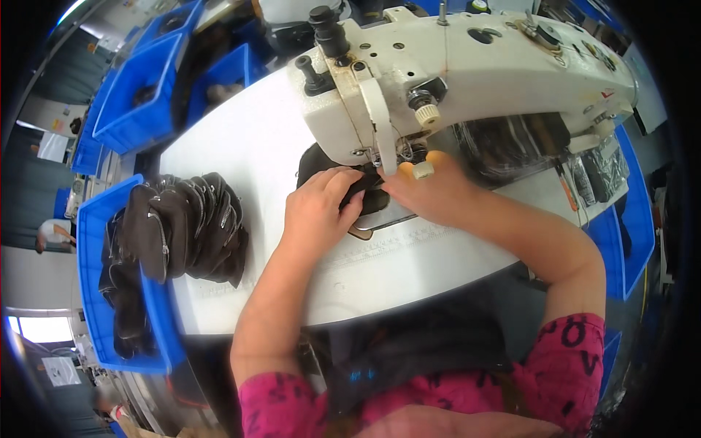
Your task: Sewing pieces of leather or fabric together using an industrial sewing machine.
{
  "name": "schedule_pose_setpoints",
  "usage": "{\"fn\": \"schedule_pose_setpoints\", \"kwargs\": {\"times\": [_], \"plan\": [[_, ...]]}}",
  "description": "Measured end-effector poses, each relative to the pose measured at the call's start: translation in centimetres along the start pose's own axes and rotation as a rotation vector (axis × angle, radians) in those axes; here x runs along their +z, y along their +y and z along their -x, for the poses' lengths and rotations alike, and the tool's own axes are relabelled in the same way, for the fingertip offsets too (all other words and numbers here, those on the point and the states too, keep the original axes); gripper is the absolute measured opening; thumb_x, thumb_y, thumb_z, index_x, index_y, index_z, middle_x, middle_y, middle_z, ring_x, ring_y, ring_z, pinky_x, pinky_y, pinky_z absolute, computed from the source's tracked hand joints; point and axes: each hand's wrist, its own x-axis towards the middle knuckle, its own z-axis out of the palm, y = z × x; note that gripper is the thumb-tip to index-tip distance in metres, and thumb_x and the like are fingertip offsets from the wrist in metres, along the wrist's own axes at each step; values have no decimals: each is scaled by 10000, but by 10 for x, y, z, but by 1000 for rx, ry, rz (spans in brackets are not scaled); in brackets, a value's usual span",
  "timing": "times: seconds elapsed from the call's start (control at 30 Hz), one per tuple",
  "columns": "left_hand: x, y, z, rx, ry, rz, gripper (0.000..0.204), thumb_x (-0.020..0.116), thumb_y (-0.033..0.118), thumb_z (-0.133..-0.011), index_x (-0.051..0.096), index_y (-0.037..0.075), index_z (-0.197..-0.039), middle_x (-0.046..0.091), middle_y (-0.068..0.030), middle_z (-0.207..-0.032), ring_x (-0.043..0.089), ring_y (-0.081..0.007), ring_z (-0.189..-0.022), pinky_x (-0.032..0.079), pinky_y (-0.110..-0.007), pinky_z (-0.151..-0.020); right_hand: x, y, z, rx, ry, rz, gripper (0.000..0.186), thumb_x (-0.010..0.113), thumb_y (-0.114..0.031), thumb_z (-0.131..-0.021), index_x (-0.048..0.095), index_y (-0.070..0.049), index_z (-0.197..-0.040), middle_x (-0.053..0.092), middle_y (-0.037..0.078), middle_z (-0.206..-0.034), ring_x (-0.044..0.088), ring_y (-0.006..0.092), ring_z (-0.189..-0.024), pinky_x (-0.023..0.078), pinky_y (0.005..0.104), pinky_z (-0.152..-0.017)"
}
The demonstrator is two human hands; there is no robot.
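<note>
The dark cloth piece [365, 184] is at the needle area of the white sewing machine [475, 80], lying on the table, and one rounded edge of it shows behind the left fingers. The left hand [315, 204] has a narrow grip: the cloth is between its thumb and its bent fingers. The right hand [431, 191] reaches the same cloth from the other side, very near to the presser foot. Its fingertips are partly hidden by the machine parts, so I cannot tell if it pinches the cloth or only presses it.

Above the hands the machine head stands close, so the room on that side is narrow. Under the machine's arm, a dark glossy sheet [511, 146] fills much of the opening. To the left, a band of bare white table [263, 139] lies between the hands and a pile of dark zippered pouches [190, 226]. This pile sits at the left edge of the table, just beside a blue bin [164, 321]. Toward the body, a strip of the tabletop reaches its curved front edge, and both forearms cross it. At right, an orange-handled tool [566, 186] lies near clear plastic bags [602, 171].
</note>
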Motion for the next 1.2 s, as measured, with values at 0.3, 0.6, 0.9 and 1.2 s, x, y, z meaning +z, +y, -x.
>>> {"fn": "schedule_pose_setpoints", "kwargs": {"times": [0.3, 0.6, 0.9, 1.2], "plan": [[7, 6, -2, 72, 67, -212, 417, 782, 35, -698, 688, 109, -1097, 667, -22, -1052, 623, -264, -882, 547, -376, -777, 17, -1, -9, -195, 206, 215, 168, 711, -133, -736, 630, -82, -875, 642, 34, -767, 651, 253, -647, 517, 373, -566], [13, 7, -4, 97, 116, -117, 442, 773, 21, -689, 713, 124, -1115, 694, -69, -1087, 667, -315, -1000, 558, -396, -785, 9, -4, -14, -160, 316, 54, 252, 696, -129, -767, 658, -54, -1005, 646, 77, -764, 642, 276, -628, 509, 401, -565], [25, 1, -8, 130, 188, -182, 315, 765, 72, -696, 704, 99, -1003, 696, -47, -903, 677, -279, -837, 545, -393, -764, 19, 1, -13, -107, 227, -188, 132, 676, -79, -772, 658, -49, -899, 600, 87, -619, 619, 299, -546, 475, 430, -510], [24, 0, -6, -14, 112, -136, 264, 734, 103, -729, 710, 120, -991, 717, -70, -868, 691, -290, -822, 560, -406, -756, 20, -1, -14, -117, 287, -147, 108, 689, -90, -782, 662, -74, -886, 578, 73, -595, 600, 292, -519, 465, 427, -488]]}}
